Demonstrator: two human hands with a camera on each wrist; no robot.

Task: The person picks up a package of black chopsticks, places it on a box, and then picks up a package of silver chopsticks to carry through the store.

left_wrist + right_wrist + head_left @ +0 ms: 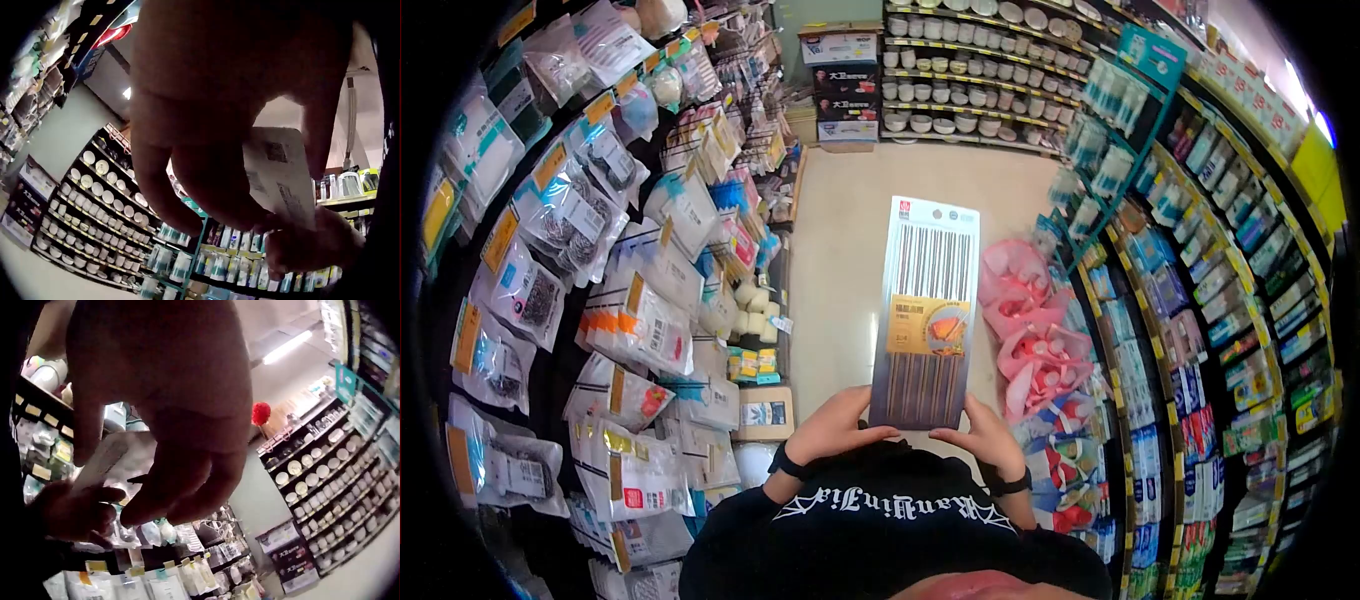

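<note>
A long flat package (930,315), with chopstick-like sticks at its lower end, a yellow label and a striped white upper part, is held upright before the chest. The left hand (832,432) grips its lower left edge and the right hand (990,438) its lower right edge, thumbs on the near face. In the left wrist view the left hand (231,106) is dark over the package's pale printed back (281,169). In the right wrist view the right hand (169,406) partly covers the package (109,462); its fingers are curled behind.
Hanging bagged goods (640,340) line the left side. Shelves of bowls (980,95) stand at the far end beside stacked boxes (847,90). Pink wrapped items (1040,340), a teal rack (1125,150) and packed shelves (1200,330) line the right. Pale floor (835,240) lies between.
</note>
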